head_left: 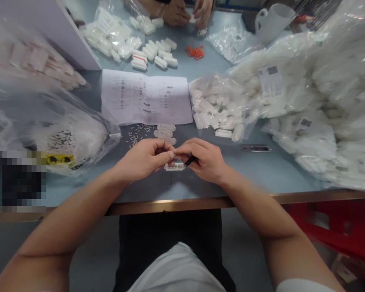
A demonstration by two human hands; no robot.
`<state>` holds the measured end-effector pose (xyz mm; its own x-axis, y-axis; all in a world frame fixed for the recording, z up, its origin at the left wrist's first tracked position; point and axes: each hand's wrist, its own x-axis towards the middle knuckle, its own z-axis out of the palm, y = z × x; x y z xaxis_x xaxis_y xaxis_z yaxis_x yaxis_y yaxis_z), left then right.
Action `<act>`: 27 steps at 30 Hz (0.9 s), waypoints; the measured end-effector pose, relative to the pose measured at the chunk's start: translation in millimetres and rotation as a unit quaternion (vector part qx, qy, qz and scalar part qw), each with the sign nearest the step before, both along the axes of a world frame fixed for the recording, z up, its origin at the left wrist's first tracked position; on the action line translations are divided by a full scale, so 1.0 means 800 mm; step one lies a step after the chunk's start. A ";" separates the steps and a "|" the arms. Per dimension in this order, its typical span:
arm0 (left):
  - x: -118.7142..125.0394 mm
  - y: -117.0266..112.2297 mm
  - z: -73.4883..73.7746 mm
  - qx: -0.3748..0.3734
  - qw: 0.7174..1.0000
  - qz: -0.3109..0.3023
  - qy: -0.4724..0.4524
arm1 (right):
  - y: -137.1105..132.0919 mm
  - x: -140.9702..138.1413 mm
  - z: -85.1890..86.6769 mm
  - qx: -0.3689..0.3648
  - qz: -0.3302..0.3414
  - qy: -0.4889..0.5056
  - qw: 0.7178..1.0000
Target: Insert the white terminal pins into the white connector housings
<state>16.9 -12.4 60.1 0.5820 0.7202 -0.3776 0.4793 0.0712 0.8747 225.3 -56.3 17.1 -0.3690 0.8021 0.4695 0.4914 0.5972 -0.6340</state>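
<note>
My left hand [144,158] and my right hand [205,159] meet above the near part of the grey-blue table [261,174]. Together they pinch a small white perforated plastic connector [174,166] between their fingertips. My right hand also grips a thin black tool [191,161] that points at the connector. Just beyond my fingers lie three more white connectors [165,133] and a scatter of tiny white pins [138,133].
A printed sheet [145,99] lies mid-table. Clear bags of white parts sit at left [66,140], centre right [221,107] and far right [328,101]. Metal tweezers [255,148], orange clips [195,52], a white mug [273,22]. Another person's hands [185,12] work opposite.
</note>
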 end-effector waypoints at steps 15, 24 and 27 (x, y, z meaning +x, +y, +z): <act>-0.015 0.010 0.003 0.233 0.940 -0.176 0.176 | 0.010 0.019 0.007 -0.002 -0.021 -0.042 0.999; -0.002 -0.011 -0.009 0.309 0.868 -0.263 0.286 | 0.012 0.022 0.012 -0.040 0.021 -0.073 0.996; -0.002 -0.014 -0.008 0.325 0.880 -0.221 0.266 | 0.012 0.023 0.013 -0.038 0.023 -0.072 0.996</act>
<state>15.1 -23.6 53.5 0.7247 0.6327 -0.2729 0.6889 -0.6578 0.3044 243.4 -46.6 27.4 -0.4662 0.8133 0.3481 0.5531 0.5750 -0.6029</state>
